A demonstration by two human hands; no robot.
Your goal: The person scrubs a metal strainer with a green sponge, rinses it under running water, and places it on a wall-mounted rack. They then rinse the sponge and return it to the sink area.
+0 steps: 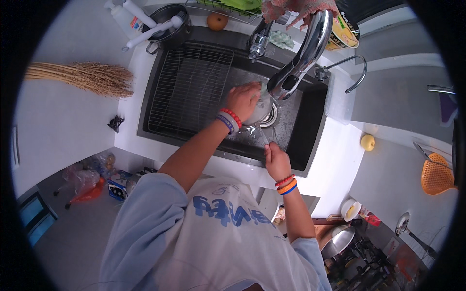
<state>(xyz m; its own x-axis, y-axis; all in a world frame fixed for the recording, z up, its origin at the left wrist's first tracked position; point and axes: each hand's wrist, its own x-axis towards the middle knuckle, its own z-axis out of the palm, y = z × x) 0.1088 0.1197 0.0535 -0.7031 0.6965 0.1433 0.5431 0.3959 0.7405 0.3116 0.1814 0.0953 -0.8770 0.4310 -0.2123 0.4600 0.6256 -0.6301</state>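
Observation:
My left hand (244, 99) is over the sink basin (309, 127), its fingers on a roundish translucent vessel (260, 111), perhaps a pot lid or bowl, beside the metal drain (269, 117). A pale green cloth or scrubber (264, 90) shows at its fingertips. Lower right, my right hand (277, 158) is closed on a thin, light handle (263, 136) that reaches up towards the vessel. Whether the handle is joined to the vessel cannot be told. The chrome faucet (302, 58) arches over the basin, its head close to the vessel.
A wire rack (189, 87) covers the sink's left part. Behind stand a dark pot (169, 32) with white-handled tools, an orange fruit (217, 21) and a second tap (257, 45). A translucent plastic container (340, 96) lies to the right; a straw broom (98, 78) juts in from the left.

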